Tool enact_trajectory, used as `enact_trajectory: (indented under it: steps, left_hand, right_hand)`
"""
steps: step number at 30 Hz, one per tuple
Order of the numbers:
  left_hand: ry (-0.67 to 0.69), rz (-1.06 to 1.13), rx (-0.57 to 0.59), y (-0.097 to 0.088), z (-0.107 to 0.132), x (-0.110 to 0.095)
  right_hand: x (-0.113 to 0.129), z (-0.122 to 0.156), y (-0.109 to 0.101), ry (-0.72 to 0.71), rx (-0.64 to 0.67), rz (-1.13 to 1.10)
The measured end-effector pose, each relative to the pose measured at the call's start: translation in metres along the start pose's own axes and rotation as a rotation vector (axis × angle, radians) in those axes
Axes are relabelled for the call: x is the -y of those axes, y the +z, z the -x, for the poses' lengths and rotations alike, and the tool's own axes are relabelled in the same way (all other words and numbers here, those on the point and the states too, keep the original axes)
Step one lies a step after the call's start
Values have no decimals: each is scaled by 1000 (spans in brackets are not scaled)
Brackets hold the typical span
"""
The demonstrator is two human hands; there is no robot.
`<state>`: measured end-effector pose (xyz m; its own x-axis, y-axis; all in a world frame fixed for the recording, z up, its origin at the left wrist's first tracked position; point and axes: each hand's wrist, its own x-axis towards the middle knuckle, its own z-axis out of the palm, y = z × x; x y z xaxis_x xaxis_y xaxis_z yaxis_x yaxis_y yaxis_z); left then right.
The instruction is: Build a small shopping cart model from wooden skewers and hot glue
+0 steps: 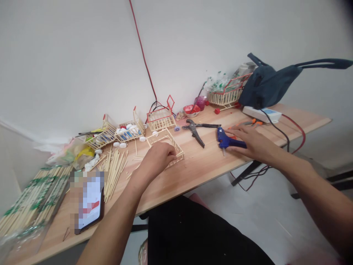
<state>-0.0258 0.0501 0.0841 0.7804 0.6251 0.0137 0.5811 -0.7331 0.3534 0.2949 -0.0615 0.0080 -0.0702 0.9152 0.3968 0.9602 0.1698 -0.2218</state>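
Note:
My left hand (156,159) rests with curled fingers on a small frame of wooden sticks (168,144) that lies flat on the wooden table (193,169). Its fingertips press on the frame's near edge. My right hand (249,141) lies over a blue glue gun (224,139) on the table, fingers wrapped round its handle. The gun's nozzle points towards me and down. Black pliers (196,131) lie between the two hands.
Loose sticks (114,171) and packs of sticks (30,202) lie at the left beside a phone (88,202). Small stick baskets (161,118) stand along the wall, one (226,95) by a dark bag (266,86). A white power strip (261,113) and cables sit at the right.

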Motion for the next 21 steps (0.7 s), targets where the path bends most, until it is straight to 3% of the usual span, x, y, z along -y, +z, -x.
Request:
enact_trajectory:
  steps: [9, 14, 17, 21]
  left_hand:
    - [11, 10, 1, 0, 0, 1]
    - [28, 23, -16, 1, 1, 3]
    - [43, 65, -101, -3, 5, 4]
    - [-25, 103, -334, -11, 23, 11]
  right_hand:
    - [15, -3, -2, -63, -16, -28]
    - [40, -7, -7, -106, -32, -79]
    - [63, -11, -10, -138, -56, -118]
    - [91, -17, -3, -229, -113, -178]
